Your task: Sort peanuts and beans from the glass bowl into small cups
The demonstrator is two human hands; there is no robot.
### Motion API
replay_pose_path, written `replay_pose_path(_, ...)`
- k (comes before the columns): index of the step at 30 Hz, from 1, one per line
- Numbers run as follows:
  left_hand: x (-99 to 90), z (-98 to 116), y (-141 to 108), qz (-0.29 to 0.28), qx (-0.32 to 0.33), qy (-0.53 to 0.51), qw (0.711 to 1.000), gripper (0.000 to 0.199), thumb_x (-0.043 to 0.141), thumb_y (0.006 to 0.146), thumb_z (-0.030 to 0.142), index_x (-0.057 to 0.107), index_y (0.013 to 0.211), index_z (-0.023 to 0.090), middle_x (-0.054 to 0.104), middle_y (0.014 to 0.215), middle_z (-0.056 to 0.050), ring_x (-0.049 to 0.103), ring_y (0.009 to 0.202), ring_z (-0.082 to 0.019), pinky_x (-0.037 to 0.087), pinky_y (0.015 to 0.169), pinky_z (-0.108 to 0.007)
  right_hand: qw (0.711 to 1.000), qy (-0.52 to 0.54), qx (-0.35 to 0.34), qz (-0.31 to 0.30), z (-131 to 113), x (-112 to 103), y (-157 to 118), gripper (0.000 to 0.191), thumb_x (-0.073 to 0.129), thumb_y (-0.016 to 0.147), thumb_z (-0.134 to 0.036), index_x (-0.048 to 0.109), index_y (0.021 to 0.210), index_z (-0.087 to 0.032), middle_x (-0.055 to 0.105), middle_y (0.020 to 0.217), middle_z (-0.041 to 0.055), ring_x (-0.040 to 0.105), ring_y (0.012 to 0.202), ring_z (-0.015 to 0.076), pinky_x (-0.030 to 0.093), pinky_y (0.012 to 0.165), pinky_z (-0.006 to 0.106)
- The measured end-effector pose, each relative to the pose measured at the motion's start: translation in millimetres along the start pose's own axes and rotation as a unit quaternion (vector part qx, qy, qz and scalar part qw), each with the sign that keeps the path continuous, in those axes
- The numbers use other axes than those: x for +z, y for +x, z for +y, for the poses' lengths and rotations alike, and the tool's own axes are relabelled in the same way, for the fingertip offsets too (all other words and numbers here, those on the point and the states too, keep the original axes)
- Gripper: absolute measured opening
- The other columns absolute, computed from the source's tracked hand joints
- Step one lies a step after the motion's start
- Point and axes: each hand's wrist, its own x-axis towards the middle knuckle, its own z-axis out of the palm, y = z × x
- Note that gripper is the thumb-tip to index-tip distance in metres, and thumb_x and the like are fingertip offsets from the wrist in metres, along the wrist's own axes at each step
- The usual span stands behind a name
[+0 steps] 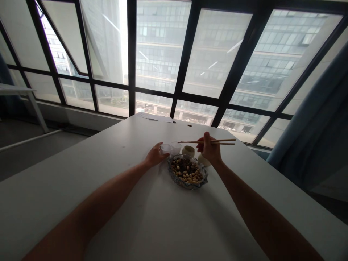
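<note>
My left hand point(155, 156) curls its thumb and fingers around a small clear cup point(166, 148) standing on the table. A second clear cup point(176, 147) is right beside it. In my right hand point(210, 149) is a pair of wooden chopsticks point(227, 140), held level, their tips pointing left over the second clear cup. Nothing shows between the tips. A pale, round cup point(188, 150) stands between my hands. Another pale cup point(203, 160) is partly hidden under my right hand. In front of the cups sits a scalloped glass bowl point(194, 187) of mixed nuts and darker pieces point(187, 170).
Everything stands on a long white table point(127, 217). Paper sheets point(156, 117) lie at its far end, near two dark round holes. Large dark-framed windows rise behind it. A blue curtain point(315, 127) hangs on the right; another white table point(16, 90) stands on the left.
</note>
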Motion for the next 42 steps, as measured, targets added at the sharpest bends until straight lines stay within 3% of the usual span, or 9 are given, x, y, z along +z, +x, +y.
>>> replay_pose_path(2, -0.4, 1.1, -0.1, 0.0, 0.002, 0.001, 1.0, 0.074, 0.08, 0.075, 0.041, 0.052, 0.138, 0.015, 0.067, 0.127, -0.016, 0.068, 0.107, -0.028, 0.055, 0.098, -0.045, 1.0, -0.016, 0.014, -0.003, -9.0, -14.5, -4.2, 0.072, 0.049, 0.079, -0.086, 0.062, 0.059, -0.017, 0.055, 0.04, 0.0017, 0.046, 0.03, 0.0097, 0.036, 0.031, 0.022)
replay_pose_path(6, -2.2, 2.2, -0.6, -0.002, -0.007, 0.013, 1.0, 0.076, 0.08, 0.074, 0.042, 0.051, 0.138, 0.014, 0.069, 0.119, -0.016, 0.068, 0.107, -0.029, 0.055, 0.097, -0.044, 0.989, -0.059, 0.069, -0.117, -17.3, -34.1, -12.3, 0.076, 0.048, 0.076, -0.089, 0.062, 0.054, -0.018, 0.052, 0.036, 0.0024, 0.044, 0.028, 0.0104, 0.033, 0.03, 0.022)
replay_pose_path(10, -4.6, 0.9, -1.3, -0.004, -0.012, 0.022, 1.0, 0.078, 0.08, 0.074, 0.046, 0.05, 0.139, 0.015, 0.071, 0.112, -0.014, 0.069, 0.102, -0.029, 0.056, 0.09, -0.042, 0.968, -0.073, 0.097, -0.219, -12.2, -33.0, -18.6, 0.072, 0.056, 0.068, -0.089, 0.063, 0.059, -0.018, 0.057, 0.041, 0.0022, 0.049, 0.031, 0.0119, 0.036, 0.032, 0.023)
replay_pose_path(13, -6.1, -0.3, -1.4, -0.004, -0.011, 0.031, 0.999, 0.079, 0.079, 0.074, 0.048, 0.05, 0.14, 0.015, 0.07, 0.112, -0.014, 0.069, 0.102, -0.029, 0.057, 0.088, -0.042, 0.96, -0.066, 0.097, -0.254, -9.7, -27.7, -21.6, 0.07, 0.061, 0.067, -0.087, 0.064, 0.062, -0.017, 0.06, 0.043, 0.0019, 0.052, 0.034, 0.0121, 0.039, 0.034, 0.022)
replay_pose_path(16, -7.3, -0.7, -1.2, -0.008, -0.012, 0.036, 0.999, 0.08, 0.078, 0.075, 0.047, 0.048, 0.141, 0.013, 0.07, 0.112, -0.015, 0.069, 0.102, -0.028, 0.056, 0.089, -0.042, 0.96, -0.074, 0.103, -0.251, -11.9, -28.6, -20.8, 0.071, 0.06, 0.067, -0.088, 0.064, 0.059, -0.017, 0.057, 0.04, 0.0016, 0.049, 0.031, 0.0108, 0.037, 0.032, 0.021)
replay_pose_path(23, -8.4, -0.6, -0.7, -0.007, -0.002, 0.027, 1.0, 0.075, 0.079, 0.075, 0.045, 0.051, 0.138, 0.015, 0.071, 0.108, -0.012, 0.069, 0.1, -0.027, 0.055, 0.09, -0.039, 0.981, -0.078, 0.059, -0.168, -21.6, -41.0, -11.2, 0.07, 0.059, 0.07, -0.086, 0.064, 0.059, -0.017, 0.056, 0.04, 0.0023, 0.047, 0.03, 0.0101, 0.035, 0.03, 0.021)
replay_pose_path(29, -9.2, -1.9, -0.3, -0.011, -0.007, 0.02, 1.0, 0.076, 0.078, 0.075, 0.047, 0.05, 0.138, 0.015, 0.071, 0.11, -0.012, 0.069, 0.1, -0.027, 0.055, 0.09, -0.04, 0.97, -0.069, 0.064, -0.224, -15.6, -27.9, -20.1, 0.059, 0.071, 0.067, -0.077, 0.063, 0.062, -0.019, 0.064, 0.05, 0.0029, 0.058, 0.041, 0.0129, 0.047, 0.038, 0.022)
replay_pose_path(35, -8.9, -5.7, 0.5, -0.011, -0.006, 0.023, 1.0, 0.077, 0.077, 0.075, 0.049, 0.05, 0.139, 0.016, 0.071, 0.107, -0.011, 0.068, 0.099, -0.026, 0.055, 0.09, -0.04, 0.952, -0.098, 0.056, -0.285, -18.9, -28.9, -23.5, 0.057, 0.067, 0.074, -0.074, 0.062, 0.061, -0.018, 0.062, 0.047, 0.0019, 0.056, 0.038, 0.0119, 0.044, 0.037, 0.021)
replay_pose_path(42, -9.3, -6.5, 0.7, -0.013, -0.003, 0.025, 1.0, 0.078, 0.077, 0.074, 0.05, 0.05, 0.139, 0.016, 0.07, 0.106, -0.011, 0.069, 0.097, -0.026, 0.055, 0.089, -0.04, 0.97, -0.092, 0.042, -0.221, -24.8, -39.6, -16.6, 0.062, 0.063, 0.076, -0.077, 0.061, 0.058, -0.018, 0.054, 0.04, 0.0002, 0.047, 0.031, 0.0093, 0.036, 0.033, 0.02)
